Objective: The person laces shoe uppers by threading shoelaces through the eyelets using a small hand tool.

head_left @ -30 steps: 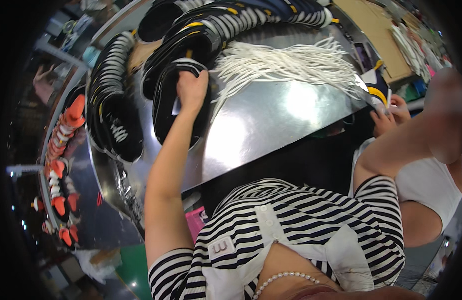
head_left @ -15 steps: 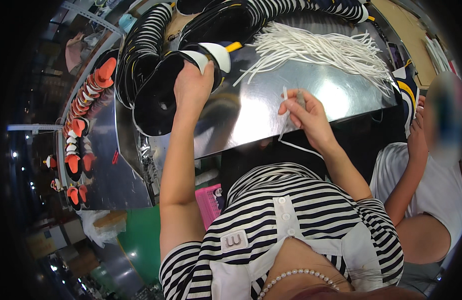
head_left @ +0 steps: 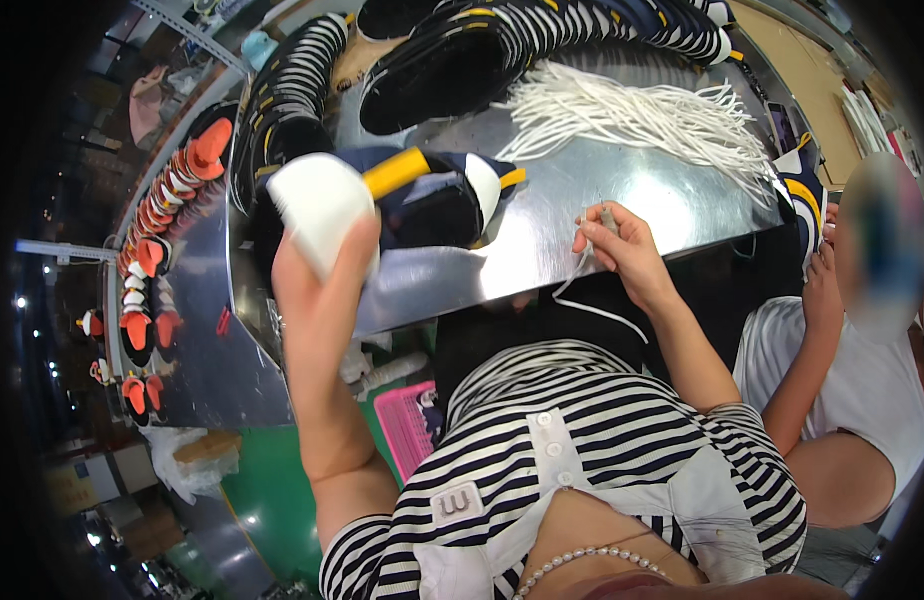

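My left hand (head_left: pixel 317 275) is closed on a shoe upper (head_left: pixel 322 205), gripped by its white end; a yellow pull tab sticks out from it. Motion blurs this upper somewhat. Just right of it is a dark navy upper (head_left: pixel 437 215) with a white panel and another yellow tab, over the metal tabletop; whether my left hand also holds that one I cannot tell. At the table's front edge, my right hand (head_left: pixel 627 250) pinches a white lace (head_left: pixel 602 306), whose tail hangs down toward my lap. A small grey tool (head_left: pixel 608 216) rests between the same fingers, its thin tip hard to see.
A heap of white laces (head_left: pixel 642 115) lies on the metal table (head_left: pixel 542 215). Rows of nested shoe uppers (head_left: pixel 582 35) curve along the back. More orange-and-white uppers (head_left: pixel 172 200) line a surface at left. A co-worker (head_left: pixel 832 390) sits close on my right, holding an upper.
My left hand has drawn back from the stacked uppers toward me, bringing an upper with it and turning its white end up. My right hand has shifted slightly right, still with lace and tool.
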`<state>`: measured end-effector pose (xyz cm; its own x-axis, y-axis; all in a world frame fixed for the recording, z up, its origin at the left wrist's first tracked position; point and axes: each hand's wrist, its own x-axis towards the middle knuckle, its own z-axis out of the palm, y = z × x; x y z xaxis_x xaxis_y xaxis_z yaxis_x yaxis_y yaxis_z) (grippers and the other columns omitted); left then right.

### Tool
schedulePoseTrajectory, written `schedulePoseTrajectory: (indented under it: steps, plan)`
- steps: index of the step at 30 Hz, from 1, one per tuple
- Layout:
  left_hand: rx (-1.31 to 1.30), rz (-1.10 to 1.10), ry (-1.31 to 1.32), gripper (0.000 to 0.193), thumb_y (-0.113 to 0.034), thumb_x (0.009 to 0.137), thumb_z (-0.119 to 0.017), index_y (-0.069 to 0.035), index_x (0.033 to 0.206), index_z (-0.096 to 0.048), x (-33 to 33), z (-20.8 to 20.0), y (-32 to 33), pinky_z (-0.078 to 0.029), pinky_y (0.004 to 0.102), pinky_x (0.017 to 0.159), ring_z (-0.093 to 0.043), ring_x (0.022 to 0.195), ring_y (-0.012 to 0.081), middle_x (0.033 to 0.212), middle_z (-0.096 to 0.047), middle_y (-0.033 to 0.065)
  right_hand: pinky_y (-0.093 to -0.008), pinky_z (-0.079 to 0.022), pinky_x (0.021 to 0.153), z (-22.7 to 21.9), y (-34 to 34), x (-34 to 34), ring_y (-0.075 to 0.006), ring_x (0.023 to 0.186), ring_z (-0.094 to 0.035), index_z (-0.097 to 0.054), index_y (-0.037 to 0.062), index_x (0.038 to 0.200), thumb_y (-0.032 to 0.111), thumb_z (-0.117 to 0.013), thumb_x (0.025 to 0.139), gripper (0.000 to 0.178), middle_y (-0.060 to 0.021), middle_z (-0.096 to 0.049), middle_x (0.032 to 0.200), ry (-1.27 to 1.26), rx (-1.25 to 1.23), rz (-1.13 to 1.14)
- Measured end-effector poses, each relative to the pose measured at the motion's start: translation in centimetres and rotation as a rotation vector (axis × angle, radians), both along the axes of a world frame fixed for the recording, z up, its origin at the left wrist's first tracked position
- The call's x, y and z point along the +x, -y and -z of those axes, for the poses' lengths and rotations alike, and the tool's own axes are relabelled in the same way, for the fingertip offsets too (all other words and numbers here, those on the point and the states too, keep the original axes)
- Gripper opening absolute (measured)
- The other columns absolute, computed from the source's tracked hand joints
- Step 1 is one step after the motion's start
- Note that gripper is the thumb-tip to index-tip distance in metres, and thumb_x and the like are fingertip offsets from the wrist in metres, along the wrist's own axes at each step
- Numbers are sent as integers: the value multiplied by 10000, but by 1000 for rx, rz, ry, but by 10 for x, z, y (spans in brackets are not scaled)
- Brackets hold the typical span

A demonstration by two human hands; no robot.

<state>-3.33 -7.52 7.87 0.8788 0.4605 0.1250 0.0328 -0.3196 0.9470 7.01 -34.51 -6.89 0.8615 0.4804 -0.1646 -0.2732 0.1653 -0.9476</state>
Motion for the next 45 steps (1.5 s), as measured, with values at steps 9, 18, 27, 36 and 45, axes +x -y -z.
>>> schedulePoseTrajectory:
  steps: [9,18,27,36,45]
  plan:
    - [-1327,795,194,602,-281,905,-666,27,1367,-433,0,166,-48,-478,364,909,-622,984,253,1189,-612,157,-166,-251,466,-10,-4,7,-14,506,-347,-604,33,1019,127,-597,942,122,-33,-638,789,26,126,215]
    - [-1269,591,266,653,-184,791,-753,-168,1377,-464,-1,214,-77,-348,472,1050,-466,892,178,901,-531,-30,-158,-268,481,-14,-32,-12,-5,519,-358,-587,49,998,139,-584,957,99,-26,-643,784,-2,36,44]
    - [279,-263,108,312,-88,899,-654,21,1169,-544,-29,125,-56,-442,363,953,-568,1073,252,1180,-590,148,-187,-431,671,5,-57,18,-36,758,-545,-611,30,1005,157,-619,944,141,-3,-645,826,167,-139,128]
    - [-339,518,-819,574,-505,992,-474,-19,1289,-546,63,129,8,-446,350,970,-584,1122,227,1221,-616,147,-161,-337,488,20,-79,10,-19,545,-437,-543,9,1138,107,-632,926,250,-51,-643,814,14,-78,76]
    - [-1033,532,-546,478,-394,1003,-511,35,1212,-544,90,139,31,-423,306,1017,-567,1104,190,1137,-617,108,-220,-498,701,17,-70,4,-101,780,-631,-479,-14,1158,48,-661,894,327,-57,-645,871,34,92,162]
